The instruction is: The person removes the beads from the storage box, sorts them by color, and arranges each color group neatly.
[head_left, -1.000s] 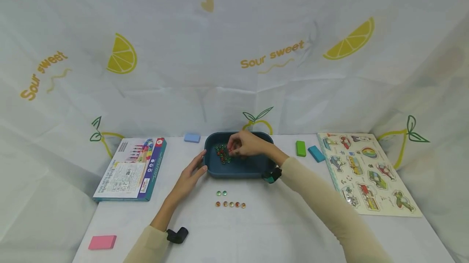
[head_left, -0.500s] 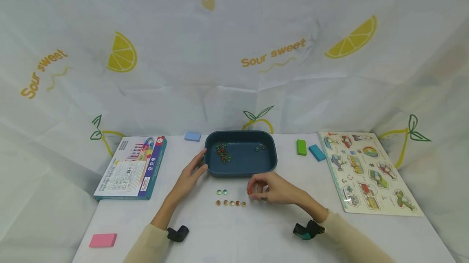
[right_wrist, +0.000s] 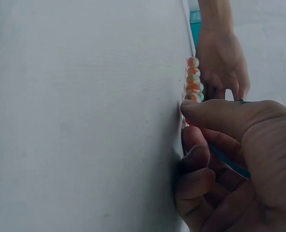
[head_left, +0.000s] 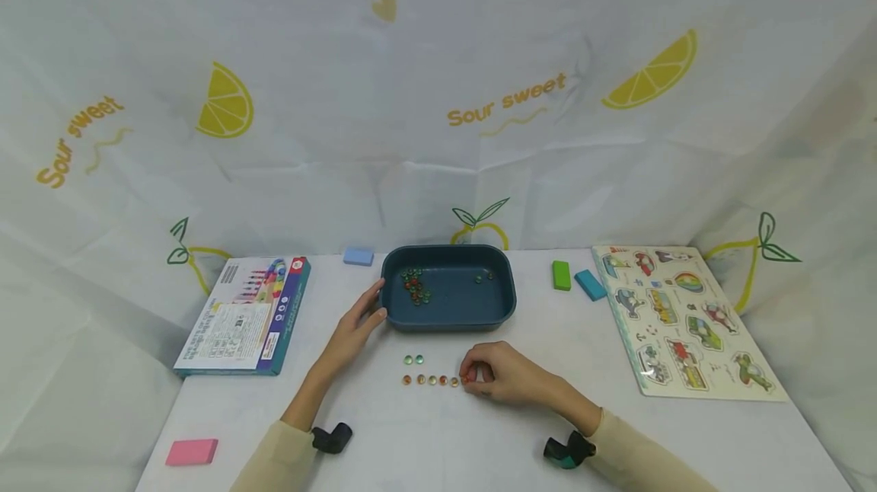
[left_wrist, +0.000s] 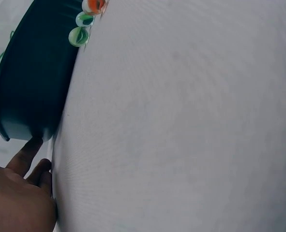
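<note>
Behind the blue tray [head_left: 448, 317], cloth [head_left: 438, 96] reads "Sour sweet"

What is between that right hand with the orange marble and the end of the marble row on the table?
Nothing visible. The right hand pinches the orange marble right at the end of the orange marble row, on bare table.

A white cloth backdrop [head_left: 438, 96] fills the upper two thirds of the frame, folding inward at both sides. It is printed with yellow lemon slices [head_left: 226, 100], green-leaved outlines and the words "Sour sweet". Below it, the bench [head_left: 479, 431] is covered in plain white cloth under even, soft light.
</note>
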`<state>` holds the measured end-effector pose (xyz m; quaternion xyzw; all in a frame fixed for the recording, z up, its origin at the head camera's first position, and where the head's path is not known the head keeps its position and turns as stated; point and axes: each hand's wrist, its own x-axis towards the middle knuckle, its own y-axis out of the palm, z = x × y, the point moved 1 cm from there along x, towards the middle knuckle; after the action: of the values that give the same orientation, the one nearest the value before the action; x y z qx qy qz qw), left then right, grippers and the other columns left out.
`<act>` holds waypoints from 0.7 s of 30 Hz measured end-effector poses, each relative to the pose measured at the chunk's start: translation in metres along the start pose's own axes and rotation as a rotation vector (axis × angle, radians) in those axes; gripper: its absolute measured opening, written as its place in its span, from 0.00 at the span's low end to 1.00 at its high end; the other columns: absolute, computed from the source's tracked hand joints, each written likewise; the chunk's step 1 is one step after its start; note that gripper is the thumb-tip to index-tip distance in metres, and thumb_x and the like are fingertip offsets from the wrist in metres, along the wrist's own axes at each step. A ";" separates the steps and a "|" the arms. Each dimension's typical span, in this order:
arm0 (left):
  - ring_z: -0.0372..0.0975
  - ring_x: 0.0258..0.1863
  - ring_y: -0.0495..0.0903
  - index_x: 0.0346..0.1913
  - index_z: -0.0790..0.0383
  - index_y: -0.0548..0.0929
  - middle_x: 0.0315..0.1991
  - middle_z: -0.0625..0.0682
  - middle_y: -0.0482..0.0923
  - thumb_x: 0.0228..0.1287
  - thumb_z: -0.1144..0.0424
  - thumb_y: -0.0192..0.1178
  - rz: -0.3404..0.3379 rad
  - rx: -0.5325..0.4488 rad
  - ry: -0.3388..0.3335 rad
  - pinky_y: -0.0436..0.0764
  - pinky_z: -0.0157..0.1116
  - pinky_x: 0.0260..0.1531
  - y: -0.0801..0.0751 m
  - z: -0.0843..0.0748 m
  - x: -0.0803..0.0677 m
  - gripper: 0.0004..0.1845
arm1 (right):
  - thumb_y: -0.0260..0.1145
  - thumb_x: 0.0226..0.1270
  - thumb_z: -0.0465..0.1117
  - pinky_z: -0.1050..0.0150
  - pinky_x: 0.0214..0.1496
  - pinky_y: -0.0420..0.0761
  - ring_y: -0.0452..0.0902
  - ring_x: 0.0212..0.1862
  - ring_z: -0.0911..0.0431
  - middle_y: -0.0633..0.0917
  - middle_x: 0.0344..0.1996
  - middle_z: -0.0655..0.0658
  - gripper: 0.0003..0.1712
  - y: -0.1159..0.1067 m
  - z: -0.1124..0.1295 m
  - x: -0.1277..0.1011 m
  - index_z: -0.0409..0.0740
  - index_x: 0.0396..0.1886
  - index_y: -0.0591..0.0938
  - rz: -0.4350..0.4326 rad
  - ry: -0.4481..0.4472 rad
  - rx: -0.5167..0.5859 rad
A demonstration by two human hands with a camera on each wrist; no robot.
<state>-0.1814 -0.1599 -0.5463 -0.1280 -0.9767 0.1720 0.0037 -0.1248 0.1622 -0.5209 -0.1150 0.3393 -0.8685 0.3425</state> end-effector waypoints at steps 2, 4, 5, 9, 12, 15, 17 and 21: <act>0.53 0.85 0.58 0.84 0.37 0.61 0.86 0.51 0.57 0.83 0.50 0.56 -0.003 0.004 0.000 0.64 0.55 0.82 0.000 0.000 0.000 0.32 | 0.77 0.68 0.37 0.76 0.28 0.74 0.68 0.26 0.73 0.85 0.32 0.58 0.06 0.000 0.001 0.001 0.51 0.40 0.88 0.001 0.006 -0.019; 0.54 0.85 0.59 0.84 0.37 0.61 0.86 0.51 0.57 0.83 0.50 0.56 -0.008 0.010 0.002 0.64 0.55 0.82 0.000 0.000 0.000 0.32 | 0.77 0.68 0.38 0.76 0.28 0.73 0.68 0.26 0.73 0.84 0.32 0.59 0.06 0.000 0.001 0.001 0.51 0.41 0.88 0.009 0.013 -0.029; 0.53 0.85 0.59 0.83 0.37 0.61 0.86 0.51 0.58 0.83 0.51 0.56 -0.010 0.011 0.002 0.64 0.55 0.82 0.000 0.000 0.001 0.32 | 0.77 0.68 0.38 0.76 0.28 0.74 0.69 0.26 0.73 0.85 0.32 0.59 0.06 -0.001 0.001 0.001 0.51 0.42 0.88 0.015 0.011 -0.024; 0.53 0.85 0.59 0.83 0.36 0.61 0.86 0.50 0.58 0.83 0.50 0.56 -0.009 0.009 -0.008 0.63 0.55 0.82 0.000 0.001 0.001 0.32 | 0.76 0.69 0.38 0.74 0.33 0.80 0.75 0.30 0.69 0.87 0.35 0.57 0.09 -0.009 0.002 0.000 0.49 0.46 0.88 0.033 0.015 0.030; 0.52 0.85 0.58 0.83 0.36 0.61 0.86 0.50 0.57 0.83 0.50 0.56 -0.006 0.007 -0.012 0.63 0.55 0.82 0.000 0.002 0.001 0.32 | 0.75 0.70 0.40 0.72 0.36 0.82 0.78 0.33 0.68 0.88 0.36 0.56 0.11 -0.023 0.004 0.001 0.46 0.50 0.88 0.032 0.011 0.083; 0.52 0.85 0.59 0.83 0.36 0.61 0.86 0.50 0.57 0.83 0.50 0.56 -0.009 0.008 -0.009 0.64 0.56 0.82 0.000 0.001 0.000 0.32 | 0.74 0.71 0.41 0.70 0.36 0.82 0.79 0.34 0.66 0.89 0.37 0.55 0.13 -0.044 0.010 0.007 0.44 0.53 0.88 0.009 -0.010 0.114; 0.53 0.85 0.59 0.83 0.36 0.61 0.86 0.50 0.57 0.83 0.51 0.56 -0.009 0.009 -0.004 0.64 0.56 0.82 0.000 0.001 0.000 0.32 | 0.74 0.72 0.42 0.69 0.35 0.82 0.80 0.34 0.65 0.90 0.38 0.52 0.14 -0.059 0.014 0.014 0.43 0.53 0.88 -0.019 -0.027 0.121; 0.53 0.85 0.59 0.84 0.37 0.61 0.86 0.51 0.57 0.83 0.51 0.56 -0.010 0.012 0.001 0.63 0.56 0.82 0.000 0.001 0.000 0.32 | 0.73 0.73 0.42 0.66 0.31 0.84 0.83 0.33 0.56 0.90 0.39 0.45 0.13 -0.088 0.016 0.039 0.46 0.53 0.88 -0.081 -0.038 0.131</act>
<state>-0.1811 -0.1599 -0.5470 -0.1233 -0.9762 0.1780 0.0057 -0.1916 0.1748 -0.4514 -0.1224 0.2702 -0.8998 0.3200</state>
